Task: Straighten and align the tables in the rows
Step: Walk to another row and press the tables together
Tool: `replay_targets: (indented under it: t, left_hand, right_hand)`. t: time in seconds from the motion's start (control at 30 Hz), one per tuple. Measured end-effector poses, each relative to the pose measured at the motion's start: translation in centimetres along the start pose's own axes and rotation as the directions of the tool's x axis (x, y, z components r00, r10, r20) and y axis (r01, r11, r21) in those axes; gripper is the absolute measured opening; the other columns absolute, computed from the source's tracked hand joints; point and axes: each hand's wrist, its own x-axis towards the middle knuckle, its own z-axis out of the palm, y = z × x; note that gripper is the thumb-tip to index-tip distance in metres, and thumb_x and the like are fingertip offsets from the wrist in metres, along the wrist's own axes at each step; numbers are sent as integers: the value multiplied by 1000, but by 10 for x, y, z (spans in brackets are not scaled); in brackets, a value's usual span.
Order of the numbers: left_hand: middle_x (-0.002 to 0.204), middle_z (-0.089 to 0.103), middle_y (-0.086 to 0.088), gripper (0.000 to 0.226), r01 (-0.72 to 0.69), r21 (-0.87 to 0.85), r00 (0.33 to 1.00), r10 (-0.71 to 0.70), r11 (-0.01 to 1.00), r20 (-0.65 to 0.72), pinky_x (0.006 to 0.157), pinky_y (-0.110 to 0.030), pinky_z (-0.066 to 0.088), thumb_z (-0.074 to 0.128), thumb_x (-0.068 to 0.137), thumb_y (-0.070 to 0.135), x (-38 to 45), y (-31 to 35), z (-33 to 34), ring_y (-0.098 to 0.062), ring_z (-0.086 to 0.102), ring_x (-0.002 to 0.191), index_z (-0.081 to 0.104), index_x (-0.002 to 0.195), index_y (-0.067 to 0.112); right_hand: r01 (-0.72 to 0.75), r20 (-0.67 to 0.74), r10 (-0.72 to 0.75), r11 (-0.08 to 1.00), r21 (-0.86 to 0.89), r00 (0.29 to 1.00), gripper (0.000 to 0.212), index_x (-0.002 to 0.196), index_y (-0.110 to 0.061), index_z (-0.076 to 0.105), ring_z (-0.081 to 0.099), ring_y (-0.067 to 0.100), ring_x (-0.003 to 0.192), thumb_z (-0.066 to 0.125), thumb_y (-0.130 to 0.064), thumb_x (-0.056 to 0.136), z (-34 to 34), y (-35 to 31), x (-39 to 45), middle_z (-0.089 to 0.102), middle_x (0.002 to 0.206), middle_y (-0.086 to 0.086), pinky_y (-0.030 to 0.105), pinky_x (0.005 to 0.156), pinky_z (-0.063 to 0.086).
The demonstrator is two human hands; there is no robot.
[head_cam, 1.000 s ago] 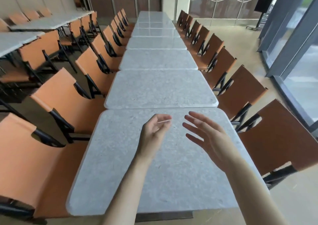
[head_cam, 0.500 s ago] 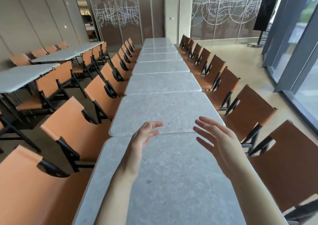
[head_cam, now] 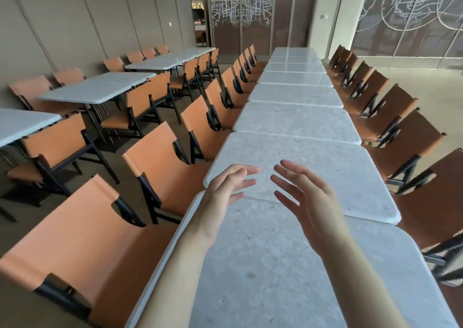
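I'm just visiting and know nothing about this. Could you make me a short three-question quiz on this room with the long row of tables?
1. True or false: the left hand grips the nearest table.
2. What colour are the chair backs? A) blue B) orange C) green
3. Fill in: the right hand has its fingers ____.

Key: 1 false, both hands are open and hold nothing. 2 B. 3 spread.

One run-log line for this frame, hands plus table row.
left hand: open, holds nothing | right hand: open, holds nothing | both over seam between nearest table and second table | no grip yet
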Motion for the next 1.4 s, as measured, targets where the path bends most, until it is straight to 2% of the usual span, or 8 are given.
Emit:
replay_targets:
  t: [0.2,0.4,0.63,0.83,0.97,1.13,1.4]
  left_hand:
    - [121,69,18,44,31,28,994,-28,999,-107,109,-40,44,43,87,53,-5,7,-76,-1,67,110,72,111,30]
    - [114,70,24,43,43,82,991,-32,996,-127,109,-39,44,43,86,56,-40,11,-171,-2,65,113,72,108,36]
    - [113,71,25,32,65,101,970,-39,993,-241,105,-36,47,46,86,49,-110,9,-321,-1,66,111,75,97,42]
    - [124,68,10,45,150,84,907,-103,985,-409,106,-36,47,45,81,45,-171,3,-442,-6,66,113,72,112,26]
    - [121,70,13,42,156,78,857,-95,985,-506,105,-39,48,46,83,46,-200,-6,-507,-3,67,110,73,110,29]
    - [117,72,15,39,179,35,804,-126,983,-581,103,-36,50,47,89,44,-214,-23,-579,-2,67,109,72,113,27]
    - [117,71,19,29,212,82,759,-111,974,-642,99,-32,50,48,96,39,-191,-19,-690,1,66,110,72,111,33]
  right_hand:
    - [17,7,-18,999,51,1000,25,116,-20,71,71,12,109,51,-14,103,89,22,-6,74,119,-3,41,101,53]
    - [20,44,-22,999,46,999,24,115,-24,72,69,8,110,54,-19,101,190,52,-37,74,117,-6,41,104,51]
    - [-32,211,27,999,24,977,27,115,-28,72,68,6,113,51,-17,102,338,114,-79,73,120,-7,41,108,47]
    - [-76,367,82,997,-30,927,28,116,-30,71,66,6,114,49,-20,103,458,171,-108,72,122,-8,37,103,50]
    - [-134,428,148,989,-65,891,27,112,-28,74,68,7,112,51,-19,102,526,198,-116,73,119,-9,40,104,50]
    - [-180,470,208,978,-105,858,24,108,-26,76,69,10,110,54,-19,101,597,229,-106,75,112,-8,44,105,49]
    - [-229,583,223,971,-64,781,32,111,-20,73,70,9,109,44,-11,103,722,264,-58,76,111,-5,38,102,50]
